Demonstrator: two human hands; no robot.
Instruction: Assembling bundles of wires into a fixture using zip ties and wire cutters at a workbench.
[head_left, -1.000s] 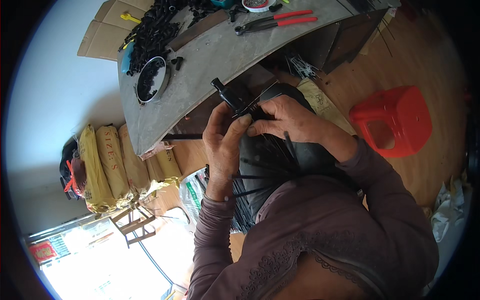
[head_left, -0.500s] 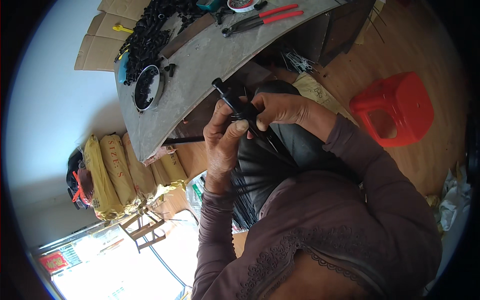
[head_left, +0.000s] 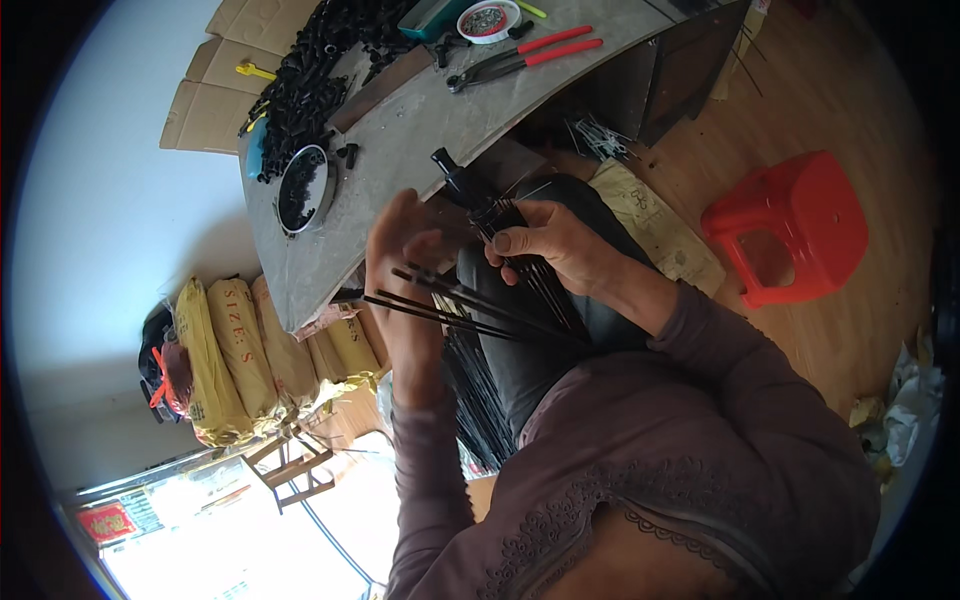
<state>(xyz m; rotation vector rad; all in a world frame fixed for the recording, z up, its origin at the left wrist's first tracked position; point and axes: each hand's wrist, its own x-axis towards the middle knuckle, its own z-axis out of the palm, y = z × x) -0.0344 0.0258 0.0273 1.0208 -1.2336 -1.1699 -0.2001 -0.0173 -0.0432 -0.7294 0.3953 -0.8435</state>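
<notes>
Over my lap is a black umbrella frame [head_left: 466, 189], with a stepped tip at the top and a bundle of thin ribs running down toward my waist. My right hand [head_left: 555, 245] is closed round it just below the hub, thumb across the ribs. Several black ribs [head_left: 455, 310] have swung out to the left and cross in front of my left wrist. My left hand [head_left: 400, 240] is raised beside the frame, apart from the hub; its fingers are slightly blurred, thumb away from them, with nothing seen in them.
On the grey table [head_left: 420, 135] lie red-handled pliers [head_left: 525, 60], a heap of black fittings [head_left: 310, 85], a round tin [head_left: 306, 190] of small black parts and a white dish [head_left: 488, 20]. A red stool [head_left: 790, 230] stands right; yellow sacks [head_left: 210, 360] lean left. More black ribs [head_left: 475, 400] lie beside my leg.
My left hand has let go of the umbrella frame and moved left. My right hand has shifted from pinching at the hub to gripping the ribs. Several ribs have spread out leftward.
</notes>
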